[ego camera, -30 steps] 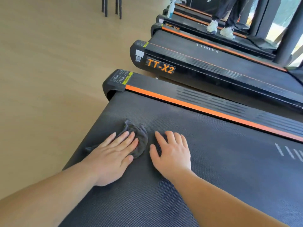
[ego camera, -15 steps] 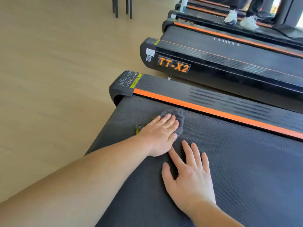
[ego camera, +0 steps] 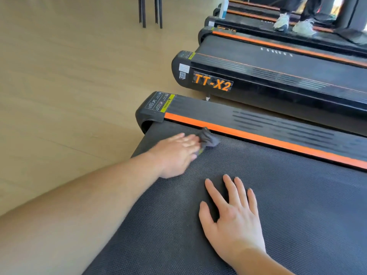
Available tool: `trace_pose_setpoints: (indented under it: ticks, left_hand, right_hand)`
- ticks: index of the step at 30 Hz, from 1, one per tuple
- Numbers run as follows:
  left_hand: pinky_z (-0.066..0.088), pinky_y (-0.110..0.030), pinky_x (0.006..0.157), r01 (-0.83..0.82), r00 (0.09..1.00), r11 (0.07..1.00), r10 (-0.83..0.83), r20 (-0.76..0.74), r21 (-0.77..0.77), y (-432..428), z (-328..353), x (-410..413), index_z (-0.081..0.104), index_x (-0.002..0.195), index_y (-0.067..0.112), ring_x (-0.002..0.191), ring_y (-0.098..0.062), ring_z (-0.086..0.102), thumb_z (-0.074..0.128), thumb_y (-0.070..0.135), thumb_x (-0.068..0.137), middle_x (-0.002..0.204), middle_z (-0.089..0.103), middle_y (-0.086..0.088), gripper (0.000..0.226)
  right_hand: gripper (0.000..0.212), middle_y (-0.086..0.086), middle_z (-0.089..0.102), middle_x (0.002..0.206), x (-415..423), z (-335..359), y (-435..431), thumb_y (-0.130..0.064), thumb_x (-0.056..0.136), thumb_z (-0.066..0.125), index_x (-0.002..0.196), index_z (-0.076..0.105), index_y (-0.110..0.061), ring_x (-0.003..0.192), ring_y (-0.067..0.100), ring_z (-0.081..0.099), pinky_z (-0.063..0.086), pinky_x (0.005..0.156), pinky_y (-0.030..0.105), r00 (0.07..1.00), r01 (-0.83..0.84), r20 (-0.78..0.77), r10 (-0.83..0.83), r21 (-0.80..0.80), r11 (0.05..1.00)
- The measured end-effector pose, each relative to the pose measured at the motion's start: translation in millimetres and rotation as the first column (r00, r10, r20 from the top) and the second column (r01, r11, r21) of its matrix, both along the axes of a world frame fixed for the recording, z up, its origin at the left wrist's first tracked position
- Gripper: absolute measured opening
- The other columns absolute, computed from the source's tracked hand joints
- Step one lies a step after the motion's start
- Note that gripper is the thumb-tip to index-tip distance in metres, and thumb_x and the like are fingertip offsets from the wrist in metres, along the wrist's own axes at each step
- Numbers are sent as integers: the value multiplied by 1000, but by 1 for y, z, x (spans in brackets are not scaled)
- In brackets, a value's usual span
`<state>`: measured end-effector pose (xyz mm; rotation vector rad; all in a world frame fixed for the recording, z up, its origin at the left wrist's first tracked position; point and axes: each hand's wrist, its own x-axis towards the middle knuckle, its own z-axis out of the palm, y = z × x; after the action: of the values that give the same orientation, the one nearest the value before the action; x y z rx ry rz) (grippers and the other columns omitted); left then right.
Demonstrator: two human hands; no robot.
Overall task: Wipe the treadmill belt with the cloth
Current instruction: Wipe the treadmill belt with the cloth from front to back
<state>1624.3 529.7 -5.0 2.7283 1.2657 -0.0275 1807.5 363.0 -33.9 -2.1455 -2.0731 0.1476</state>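
Right hand nearest; flat on the treadmill belt, fingers straight and spread, holding nothing; probably a brace.

Beyond it and leftward, left hand lies palm down, fingers extended; it presses the near part of the cloth onto the belt rather than clenching it, as far as the motion blur lets me judge.

Cloth is a small dark crumpled wad just ahead of the left fingertips; its far tip touches or sits just short of the orange strip of the side rail; cannot tell which.

Belt's long axis runs off to the right, along the strip; the next sweep would likely go that way or back toward the body.

Cloth under the fingers is hidden; belt is cut off at the right and bottom edges.

Farther: wooden floor; neighbouring treadmill marked TT-X2; a standing person's pale shoes.
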Motion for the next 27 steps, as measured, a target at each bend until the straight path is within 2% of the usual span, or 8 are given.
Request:
trace_pose_setpoints:
  ticks: [3, 6, 10, 14, 17, 19, 22, 27]
  left_hand:
    - [-11, -29, 124, -162, 976, 985, 168, -137, 56, 6, 10, -42, 27, 162, 16, 158, -11, 3, 21, 36, 113, 171, 18, 0, 53]
    - [6, -34, 124, -291, 957, 955, 291, -8, -63, -9, 13, -38, 36, 157, 9, 156, -17, 14, 17, 33, 112, 168, 28, -8, 55]
    - [5, -35, 125, -31, 992, 998, 37, 117, -59, -63, 1, 6, 34, 159, 13, 156, -16, 16, 8, 43, 105, 168, 27, -5, 66]
    - [-3, -36, 129, 23, 994, 999, -20, -105, 28, -51, 0, -22, 16, 164, 18, 159, -11, 2, 24, 36, 112, 172, 12, 2, 56]
    - [-1, -36, 128, -224, 941, 971, 237, -241, 79, -20, 10, -52, 19, 164, 13, 159, -17, 8, 25, 31, 112, 172, 16, -5, 55]
    - [7, -39, 128, -300, 943, 954, 295, -156, -14, -21, 16, -52, 28, 161, 9, 157, -21, 15, 26, 28, 112, 169, 23, -9, 52]
    - [23, -44, 120, -111, 994, 993, 111, 6, 31, -77, 8, -27, 52, 141, 10, 144, -28, 37, 27, 30, 109, 151, 48, -9, 45]
    - [-11, -36, 127, 35, 996, 998, -38, -86, -44, -107, 6, -42, 5, 166, 19, 157, -9, -12, 23, 37, 112, 172, -2, 6, 59]
  right_hand:
    - [67, -4, 14, 172, 0, 6, 0, -72, 91, 20, 156, 25, -57, 160, 20, -2, -5, 127, 45, 1000, -6, 0, 6, -40, 999]
    - [67, -4, 10, 173, 0, 7, -1, -72, 92, 17, 157, 22, -56, 159, 20, -6, -4, 128, 46, 1000, -12, 3, 12, -32, 999]
    - [66, -2, 23, 170, -1, 7, -1, -71, 93, 23, 156, 32, -53, 159, 23, 6, 5, 128, 49, 1000, -6, 10, 6, -39, 999]
    - [68, -3, 18, 171, 0, 6, -1, -72, 92, 19, 157, 28, -54, 159, 21, 2, 2, 129, 48, 1000, -12, 24, 13, -57, 998]
    - [70, -5, 11, 172, -1, 9, -1, -73, 91, 13, 157, 22, -55, 159, 19, -4, -1, 129, 47, 1000, -8, 13, 9, -42, 999]
    - [70, -5, 8, 173, -2, 10, -1, -73, 90, 10, 158, 19, -56, 159, 19, -7, -3, 129, 46, 1000, -4, 20, 5, -48, 999]
    - [70, -5, 10, 172, -3, 10, -2, -73, 90, 12, 157, 22, -55, 159, 19, -6, -2, 129, 46, 1000, 0, 18, 1, -48, 999]
    - [69, -2, 20, 171, -3, 10, -1, -72, 91, 19, 152, 41, -49, 159, 21, 3, 3, 129, 48, 1000, 2, 19, -1, -52, 999]
